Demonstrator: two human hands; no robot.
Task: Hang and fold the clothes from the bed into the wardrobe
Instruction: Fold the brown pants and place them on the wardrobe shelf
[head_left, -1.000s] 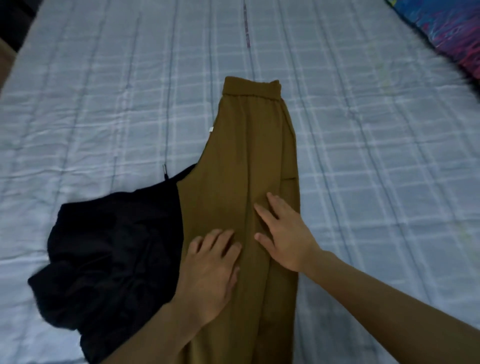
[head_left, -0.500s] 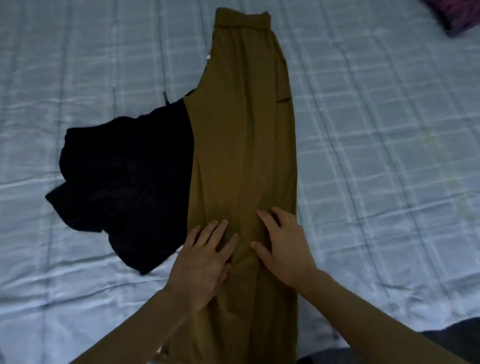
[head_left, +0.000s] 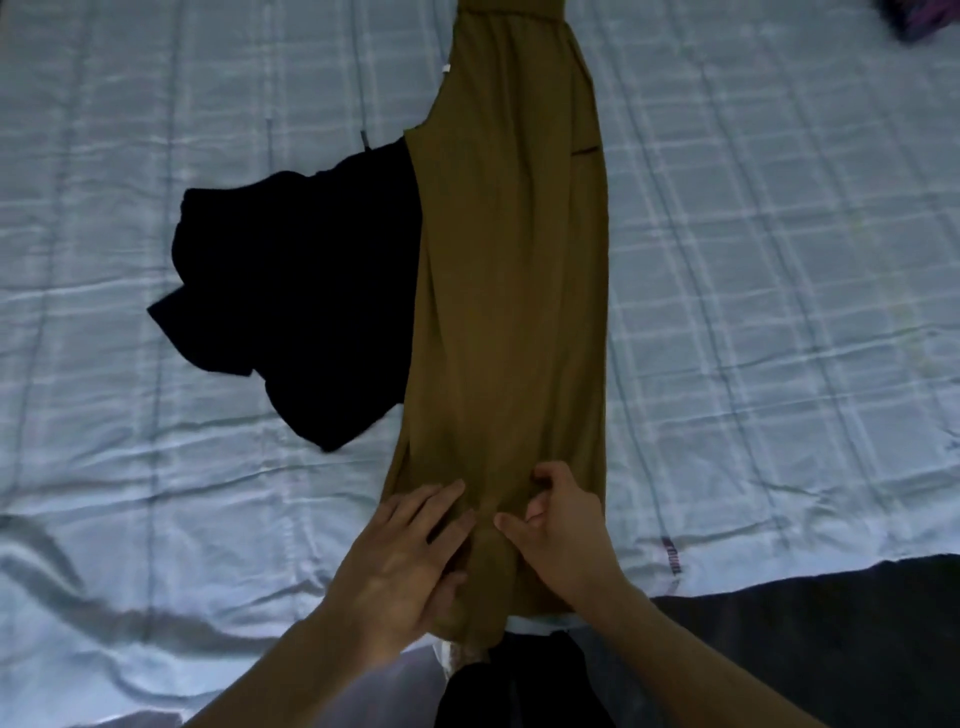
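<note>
**Both hands on the lower end of the trousers**

The olive trousers (head_left: 511, 291) lie lengthwise on the bed (head_left: 779, 260), folded leg over leg, with the waistband at the far end, well beyond the fingers, and the leg ends nearest the person at the bed's edge.

The left hand (head_left: 400, 566) lies flat on the cloth near its lower end, its fingers (head_left: 436, 501) straight, slightly spread and pressing down. Just to the right of it, the right hand (head_left: 558, 530) rests on the same cloth; its fingers are curled under, bunching a small fold of fabric, with the thumb stretched out toward the left hand. A raised ridge of cloth runs between the two hands.

A black garment (head_left: 296, 306) lies crumpled beyond and to the left of the left fingers, its right side tucked under the trousers' left edge. The bed wears a pale blue checked sheet, creased to the left of the hands. A dark cloth (head_left: 831, 623) lies to the right of the right forearm, near the bed's edge.
</note>
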